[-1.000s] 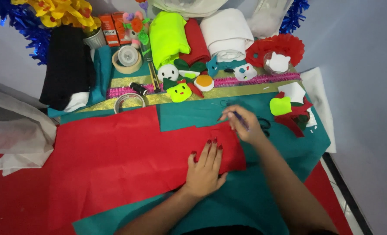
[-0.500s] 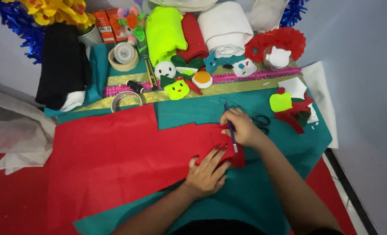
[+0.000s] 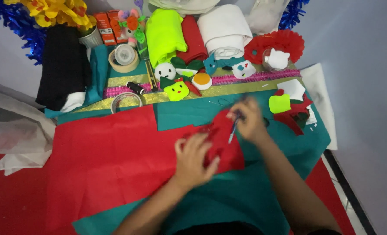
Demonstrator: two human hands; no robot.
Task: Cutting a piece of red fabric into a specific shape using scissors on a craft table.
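Red felt (image 3: 115, 161), corner bunched under left hand (image 3: 193, 159), fingers curled closed on the fold; right hand (image 3: 250, 122) pinched shut on a pen (image 3: 233, 130), tip at the bunch. Risk: felt slipping, stroke smearing. Beyond the grip: scissors (image 3: 265, 122), felt faces (image 3: 176, 89), tape rolls (image 3: 124, 58); none obstructing

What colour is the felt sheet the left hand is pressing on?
Red; the felt sheet under the left hand shows plainly in the head view.
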